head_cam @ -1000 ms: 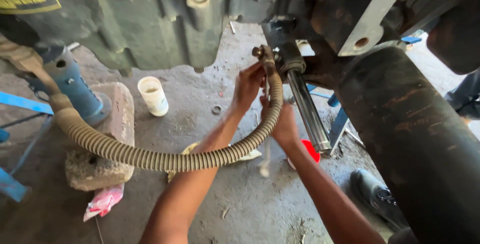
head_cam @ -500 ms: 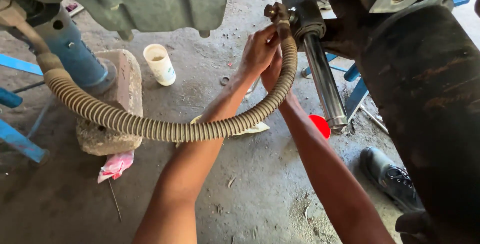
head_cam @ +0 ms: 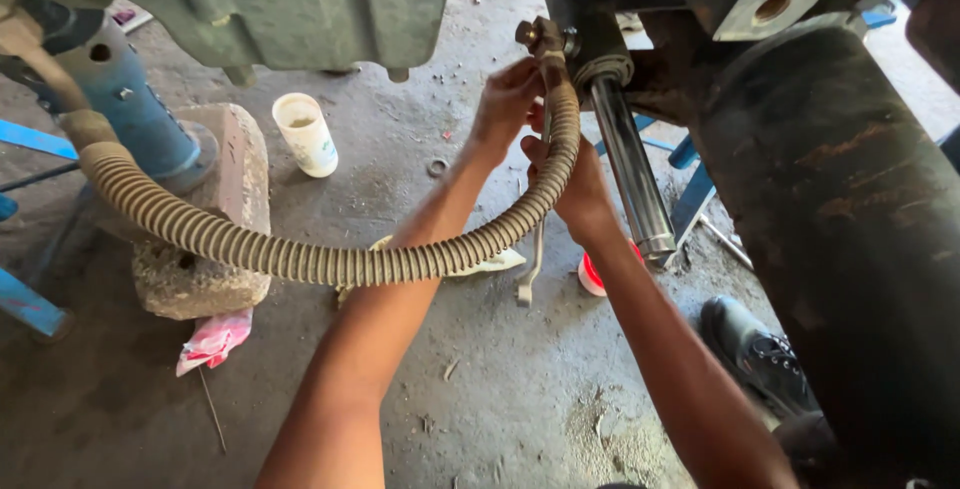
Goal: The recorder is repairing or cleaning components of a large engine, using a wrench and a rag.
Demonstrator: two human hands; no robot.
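Both hands, left hand (head_cam: 505,99) and right hand (head_cam: 572,181), have fingers pinching the ribbed hose (head_cam: 330,261) at twelve o'clock; a steady, straight grip near the fitting (head_cam: 540,39) seems best.

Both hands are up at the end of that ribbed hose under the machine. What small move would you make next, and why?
Probably keep the left hand steadying the hose end fitting while the right hand feeds the ribbed hose upward. The fitting sits right beside the chrome cylinder rod, and the hose sags in a long curve below, so its weight likely pulls on the joint.
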